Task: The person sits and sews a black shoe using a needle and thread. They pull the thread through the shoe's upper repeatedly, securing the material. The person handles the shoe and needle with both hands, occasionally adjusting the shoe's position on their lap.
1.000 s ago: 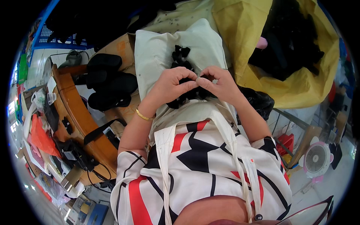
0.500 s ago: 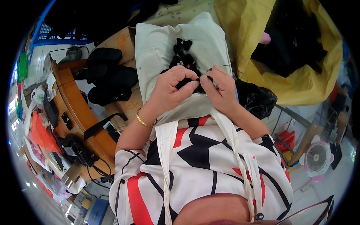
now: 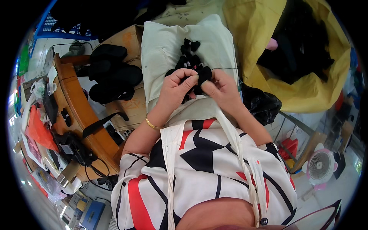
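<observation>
Brown cardboard box left of yellow sack.

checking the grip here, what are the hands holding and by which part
Both hands pinch one small black fabric piece: the left hand by its left edge, the right hand by its lower right edge. A thin thread runs off to the right.

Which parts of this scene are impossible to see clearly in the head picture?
- Small black piece: its shape is unclear, mostly covered by the left hand and right hand.
- Thin thread: too fine to follow to its ends.
- Yellow bag: its dark contents merge together.
- Black items on the cardboard: blurred by fisheye bending.
</observation>
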A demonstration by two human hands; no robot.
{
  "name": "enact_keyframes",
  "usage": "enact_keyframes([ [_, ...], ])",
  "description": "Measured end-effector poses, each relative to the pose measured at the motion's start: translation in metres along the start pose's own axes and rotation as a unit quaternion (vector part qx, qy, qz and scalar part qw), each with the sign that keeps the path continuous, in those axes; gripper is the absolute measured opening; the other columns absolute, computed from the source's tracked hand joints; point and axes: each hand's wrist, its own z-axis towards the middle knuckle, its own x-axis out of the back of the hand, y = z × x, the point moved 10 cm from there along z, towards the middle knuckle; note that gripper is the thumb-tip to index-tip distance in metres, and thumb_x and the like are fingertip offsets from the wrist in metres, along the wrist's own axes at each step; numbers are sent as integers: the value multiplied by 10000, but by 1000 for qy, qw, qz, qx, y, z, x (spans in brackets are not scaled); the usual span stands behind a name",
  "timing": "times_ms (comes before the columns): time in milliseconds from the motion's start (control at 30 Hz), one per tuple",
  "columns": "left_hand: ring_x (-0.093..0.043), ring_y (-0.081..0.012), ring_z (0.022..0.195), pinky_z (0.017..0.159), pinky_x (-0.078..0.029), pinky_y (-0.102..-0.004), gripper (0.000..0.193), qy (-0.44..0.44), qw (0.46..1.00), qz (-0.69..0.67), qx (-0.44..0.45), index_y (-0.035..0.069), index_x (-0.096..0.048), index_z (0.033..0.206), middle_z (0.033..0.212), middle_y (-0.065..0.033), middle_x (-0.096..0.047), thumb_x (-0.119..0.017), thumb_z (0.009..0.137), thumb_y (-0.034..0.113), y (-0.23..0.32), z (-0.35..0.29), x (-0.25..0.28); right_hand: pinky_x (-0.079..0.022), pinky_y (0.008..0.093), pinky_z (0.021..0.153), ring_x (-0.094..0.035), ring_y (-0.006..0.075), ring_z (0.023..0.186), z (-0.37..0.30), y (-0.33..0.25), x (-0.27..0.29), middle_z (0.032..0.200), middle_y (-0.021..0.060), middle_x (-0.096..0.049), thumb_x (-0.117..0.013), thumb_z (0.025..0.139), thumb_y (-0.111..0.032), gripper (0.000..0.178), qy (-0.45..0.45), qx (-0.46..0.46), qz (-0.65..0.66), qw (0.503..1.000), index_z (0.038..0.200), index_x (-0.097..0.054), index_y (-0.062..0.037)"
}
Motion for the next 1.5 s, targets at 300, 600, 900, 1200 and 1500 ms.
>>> enact_keyframes([
  [300, -560, -21, 690, 561, -500, -189, 162, -116, 982, 152, 16, 20, -693, 1036, 857, 24, -635, -684, 933, 145, 18, -9, -15, -429, 245, 652, -520, 70, 723, -11, 18, -8, 776, -18, -550, -591, 987, -175, 210, -41, -89, 172, 980, 853, -619, -15],
  [600, -544, -12, 680, 556, -482, -180, 140, -79, 991, 88, 68, 30, -695, 1014, 799, 46, -614, -692, 923, 136, 1, -21, -14, -438, 230, 688, -558, 64, 769, -23, 22, -6, 834, -10, -595, -575, 995, -157, 187, -32, -106, 234, 966, 910, -641, -5],
  [900, -542, -26, 647, 563, -440, -178, 146, -41, 987, 147, -57, 23, -690, 1063, 883, 9, -654, -676, 936, 93, 55, 5, 2, -468, 191, 672, -558, 32, 751, 4, 12, -2, 874, -28, -631, -659, 965, -183, 144, -42, -91, 220, 970, 1006, -655, -45],
  [1200, -636, -98, 937, 794, -531, -228, 212, 28, 987, 24, -154, 0, -674, 1141, 1083, -59, -701, -637, 982, 135, 43, 13, -16, -534, 246, 805, -645, 82, 850, 10, 16, -9, 981, 20, -678, -640, 986, -179, 192, 72, -54, 328, 940, 1095, -646, -21],
  [1500, -636, -133, 872, 788, -501, -259, 211, -24, 933, 325, -150, -7, -691, 1107, 972, -72, -711, -694, 925, 99, 49, 3, -14, -509, 291, 779, -608, 172, 836, 4, -49, 23, 868, 55, -632, -746, 845, -92, 267, 81, 191, -68, 976, 1072, -636, -2],
])
